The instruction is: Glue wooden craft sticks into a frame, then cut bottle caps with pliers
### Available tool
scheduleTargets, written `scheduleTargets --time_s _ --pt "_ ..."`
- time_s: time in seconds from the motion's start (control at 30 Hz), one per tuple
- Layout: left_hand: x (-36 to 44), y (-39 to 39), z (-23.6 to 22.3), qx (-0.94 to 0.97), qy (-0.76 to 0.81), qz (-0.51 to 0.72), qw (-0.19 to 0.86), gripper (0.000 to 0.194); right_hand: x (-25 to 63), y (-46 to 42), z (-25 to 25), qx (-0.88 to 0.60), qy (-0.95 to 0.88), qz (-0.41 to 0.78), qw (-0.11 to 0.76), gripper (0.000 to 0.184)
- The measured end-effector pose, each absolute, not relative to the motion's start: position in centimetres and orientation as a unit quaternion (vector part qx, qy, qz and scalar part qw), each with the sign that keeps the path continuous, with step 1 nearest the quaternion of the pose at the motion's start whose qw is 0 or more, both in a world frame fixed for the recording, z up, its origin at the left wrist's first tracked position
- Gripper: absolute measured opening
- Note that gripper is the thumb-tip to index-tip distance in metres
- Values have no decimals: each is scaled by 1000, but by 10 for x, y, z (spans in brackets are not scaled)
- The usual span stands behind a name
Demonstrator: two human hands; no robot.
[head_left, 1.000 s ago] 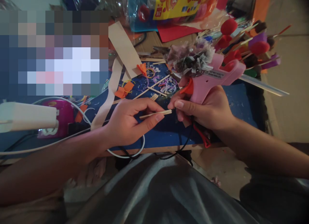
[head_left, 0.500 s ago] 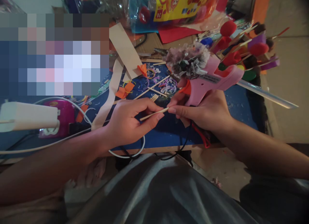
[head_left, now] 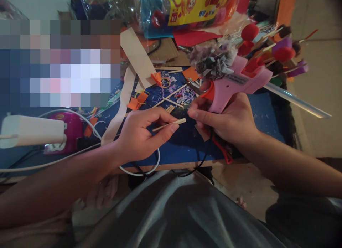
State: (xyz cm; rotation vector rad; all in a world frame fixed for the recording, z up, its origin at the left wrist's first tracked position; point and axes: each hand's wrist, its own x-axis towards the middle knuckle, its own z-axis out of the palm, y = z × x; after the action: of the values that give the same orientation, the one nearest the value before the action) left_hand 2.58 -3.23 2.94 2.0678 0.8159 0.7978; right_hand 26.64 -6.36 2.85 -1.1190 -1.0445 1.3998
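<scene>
My left hand [head_left: 145, 134] pinches some thin wooden sticks [head_left: 181, 121] between thumb and forefinger, their ends pointing right. A pink hot glue gun [head_left: 232, 86] is in my right hand [head_left: 229, 116], its fingers wrapped about the handle and orange trigger. Grey tattered material covers the gun's front, and a clear glue stick [head_left: 299, 100] juts from its back. My right thumb and fingertip are close together, a short gap away from the stick ends. Beneath both hands lies the blue tabletop [head_left: 173, 151], with loose sticks [head_left: 173, 94] on it.
A white charger [head_left: 32, 131] and a magenta socket block [head_left: 57, 130] stand at left with cables. Cream strips [head_left: 139, 55], orange scraps [head_left: 137, 102] and shredded bits lie behind my hands. Coloured foam pieces on sticks [head_left: 283, 53] crowd the back right, beside a plastic bag [head_left: 197, 9].
My right fingers have come off the stick ends and moved slightly right, with the glue gun shifting too. My left hand has stayed nearly in place with the sticks.
</scene>
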Motion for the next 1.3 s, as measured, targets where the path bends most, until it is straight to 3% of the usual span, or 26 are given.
scheduleTargets --time_s 0.43,0.9,1.07,1.3 --pt "26 -33 32 819 337 286 367 8 266 -62 22 -414 -499 583 490 67" --pt "25 -32 33 822 338 282 361 12 262 -64 32 -432 -478 593 482 48" --pt "24 -27 31 857 297 269 324 10 267 -58 25 -495 -455 524 522 52" --pt "26 -26 12 916 219 241 234 17 268 -60 24 -513 -450 521 512 58"
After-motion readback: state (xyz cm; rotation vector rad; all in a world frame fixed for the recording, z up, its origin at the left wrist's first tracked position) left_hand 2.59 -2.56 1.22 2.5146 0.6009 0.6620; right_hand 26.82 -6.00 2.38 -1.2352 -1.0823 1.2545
